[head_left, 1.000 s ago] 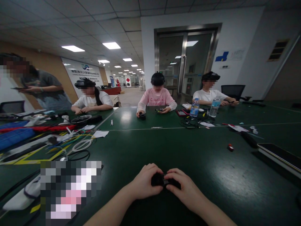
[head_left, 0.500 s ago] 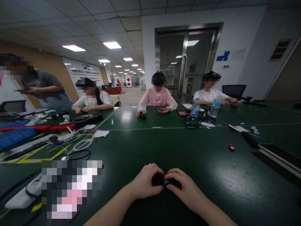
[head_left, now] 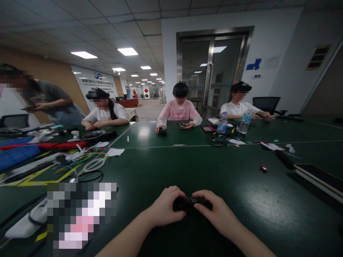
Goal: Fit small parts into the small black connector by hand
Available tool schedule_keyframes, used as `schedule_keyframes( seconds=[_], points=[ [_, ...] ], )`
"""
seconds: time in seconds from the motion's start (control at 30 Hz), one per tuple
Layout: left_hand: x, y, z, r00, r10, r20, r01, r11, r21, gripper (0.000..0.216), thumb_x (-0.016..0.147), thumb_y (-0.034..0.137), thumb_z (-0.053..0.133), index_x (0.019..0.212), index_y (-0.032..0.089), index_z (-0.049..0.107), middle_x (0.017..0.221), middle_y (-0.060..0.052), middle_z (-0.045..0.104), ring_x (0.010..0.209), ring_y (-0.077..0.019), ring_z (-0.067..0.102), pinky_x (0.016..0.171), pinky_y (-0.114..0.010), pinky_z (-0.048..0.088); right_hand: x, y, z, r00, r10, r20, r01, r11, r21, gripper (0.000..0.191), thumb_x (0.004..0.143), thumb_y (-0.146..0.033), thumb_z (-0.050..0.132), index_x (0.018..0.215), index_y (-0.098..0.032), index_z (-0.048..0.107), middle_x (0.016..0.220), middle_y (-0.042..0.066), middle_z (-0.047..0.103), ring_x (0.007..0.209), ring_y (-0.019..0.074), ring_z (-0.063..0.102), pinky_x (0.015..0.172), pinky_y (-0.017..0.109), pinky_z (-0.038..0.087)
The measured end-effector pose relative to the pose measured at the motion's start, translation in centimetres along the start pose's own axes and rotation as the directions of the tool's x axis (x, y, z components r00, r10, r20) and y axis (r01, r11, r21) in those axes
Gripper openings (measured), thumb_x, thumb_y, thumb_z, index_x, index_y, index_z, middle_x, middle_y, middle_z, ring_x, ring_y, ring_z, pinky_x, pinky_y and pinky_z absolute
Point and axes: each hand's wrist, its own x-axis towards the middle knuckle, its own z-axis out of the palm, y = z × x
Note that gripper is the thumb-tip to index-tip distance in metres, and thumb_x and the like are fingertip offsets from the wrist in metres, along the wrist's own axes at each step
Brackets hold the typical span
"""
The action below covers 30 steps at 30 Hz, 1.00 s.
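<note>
The right hand (head_left: 216,206) has slid a little to the right. It and the left hand (head_left: 164,207) pinch a small, black, chunky thing (head_left: 192,202) between thumbs and fingers. Fingers hide its ends; I can't tell if it's one piece.

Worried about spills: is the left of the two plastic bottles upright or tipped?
Upright: the left plastic bottle stands with its blue cap uppermost.

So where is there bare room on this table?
Green tabletop is bare beyond the left hand toward the table seam, and between right hand and small red object. The left side is crowded: cables, blue bin.
</note>
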Motion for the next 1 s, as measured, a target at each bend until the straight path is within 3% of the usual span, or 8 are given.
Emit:
schedule_keyframes(
  seconds=[0.5, 1.0],
  points=[
    [-0.1, 0.1, -0.3, 1.0, -0.02, 0.016, 0.02, 0.999, -0.038, 0.033, 0.071, 0.025, 0.069, 0.101, 0.024, 0.058, 0.102, -0.003, 0.055, 0.096, -0.0224, 0.052, 0.086, -0.035, 0.042, 0.4, 0.5, -3.0, 0.99, 0.049, -0.131, -0.039, 0.996, 0.076, 0.03, 0.078, -0.036, 0.058, 0.105, -0.023, 0.063, 0.108, 0.006, 0.068, 0.101, 0.0244, 0.06, 0.091, 0.042, 0.043],
    [-0.2, 0.0, -0.3, 0.999, -0.04, 0.035, 0.042, 0.997, -0.068, 0.033, 0.072, 0.025, 0.068, 0.103, 0.024, 0.057, 0.104, -0.003, 0.055, 0.098, -0.0224, 0.051, 0.086, -0.035, 0.042, 0.4, 0.7, -4.2, 0.972, 0.075, -0.224, -0.049, 0.991, 0.122, 0.03, 0.077, -0.04, 0.058, 0.102, -0.022, 0.063, 0.103, 0.007, 0.068, 0.094, 0.0251, 0.062, 0.087, 0.042, 0.047]
  ],
)
